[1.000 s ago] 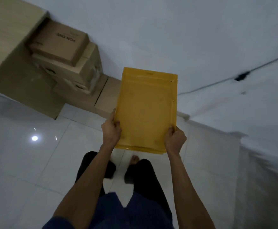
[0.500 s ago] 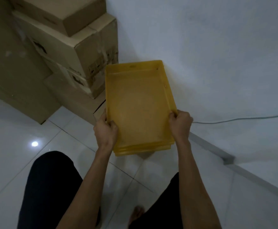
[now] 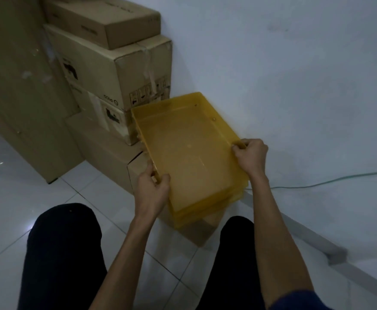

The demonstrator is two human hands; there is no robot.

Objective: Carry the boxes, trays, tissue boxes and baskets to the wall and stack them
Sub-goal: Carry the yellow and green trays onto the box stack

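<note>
A stack of yellow plastic trays [image 3: 189,151] is held low against the white wall [image 3: 283,74], just above or resting on a flat cardboard box [image 3: 138,173] on the floor; I cannot tell if it touches. My left hand [image 3: 154,189] grips the trays' left rim near the front corner. My right hand [image 3: 250,155] grips the right rim. To the left, cardboard boxes [image 3: 107,74] are stacked against the wall, a flat one [image 3: 107,21] on top.
A tall wooden cabinet side [image 3: 19,97] stands left of the boxes. A thin cable [image 3: 330,181] runs along the wall at the right above the skirting [image 3: 317,242]. My knees in dark trousers are low over the glossy white tiled floor [image 3: 10,198].
I have crouched and come closer to the wall. The trays have gone down from chest height to just over the low box beside the stacked cartons.
</note>
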